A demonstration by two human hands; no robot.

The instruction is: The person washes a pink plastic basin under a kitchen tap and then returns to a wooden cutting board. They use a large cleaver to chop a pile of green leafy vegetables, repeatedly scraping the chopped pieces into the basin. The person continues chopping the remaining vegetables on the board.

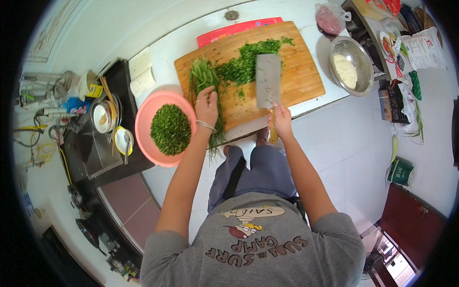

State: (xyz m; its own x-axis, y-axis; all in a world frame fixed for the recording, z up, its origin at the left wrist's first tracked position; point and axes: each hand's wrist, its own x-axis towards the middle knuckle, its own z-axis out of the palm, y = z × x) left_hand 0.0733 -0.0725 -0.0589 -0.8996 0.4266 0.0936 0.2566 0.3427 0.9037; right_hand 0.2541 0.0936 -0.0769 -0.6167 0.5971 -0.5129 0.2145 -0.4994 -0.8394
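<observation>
A bunch of long green chives (203,74) lies across the left end of the wooden cutting board (303,71), its lower ends hanging past the near edge. My left hand (206,109) rests on this bunch with its fingers curled over it. In my right hand (282,120) is the yellow handle of a cleaver (268,79). The wide blade lies flat-looking over the board, right of the bunch, with green bits stuck to it. Chopped chives (244,62) spread from the bunch toward the board's far right. More chopped chives (170,129) fill part of a pink basin (140,125) at the left.
A metal bowl of pale flour or dough (345,71) stands right of the board, with a bag of pinkish meat (330,19) beyond it. A red packet (239,30) lies behind the board. Left of the basin, a dark stove (86,148) carries bowls and chopsticks.
</observation>
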